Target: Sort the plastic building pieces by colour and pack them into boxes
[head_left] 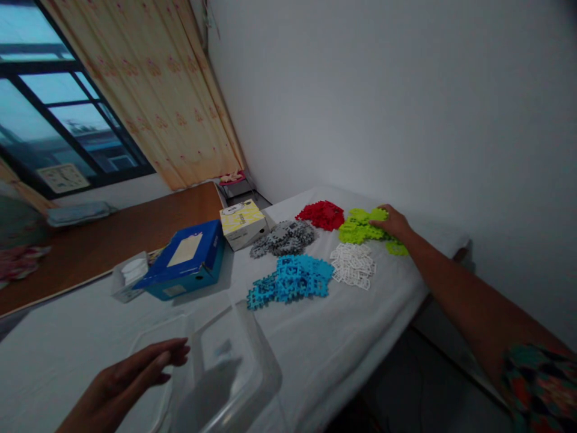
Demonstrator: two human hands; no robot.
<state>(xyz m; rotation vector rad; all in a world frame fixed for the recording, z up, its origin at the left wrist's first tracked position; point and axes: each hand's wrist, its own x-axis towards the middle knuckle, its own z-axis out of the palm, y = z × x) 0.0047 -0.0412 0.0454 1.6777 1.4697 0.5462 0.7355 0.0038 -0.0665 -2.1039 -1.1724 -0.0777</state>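
Note:
My right hand (pixel 393 223) reaches to the far side of the table, fingers curled on the lime-green interlocking plastic pieces (pixel 358 225) in their pile. A few green pieces show beside its fingertips. My left hand (pixel 133 377) hovers over the near left of the table with fingers stretched out and nothing in it. Just right of it stands a clear plastic box (pixel 265 373), and a clear lid (pixel 157 328) lies behind the hand. Nearby are piles of blue pieces (pixel 293 278), white pieces (pixel 354 264), grey pieces (pixel 286 237) and red pieces (pixel 322 214).
A blue cardboard box (pixel 189 258), a yellow and white tissue box (pixel 243 222) and a small white container (pixel 128 279) line the left side. The table (pixel 324 343) has a white cloth and meets a white wall (pixel 396 108) behind. Its right edge drops to the floor.

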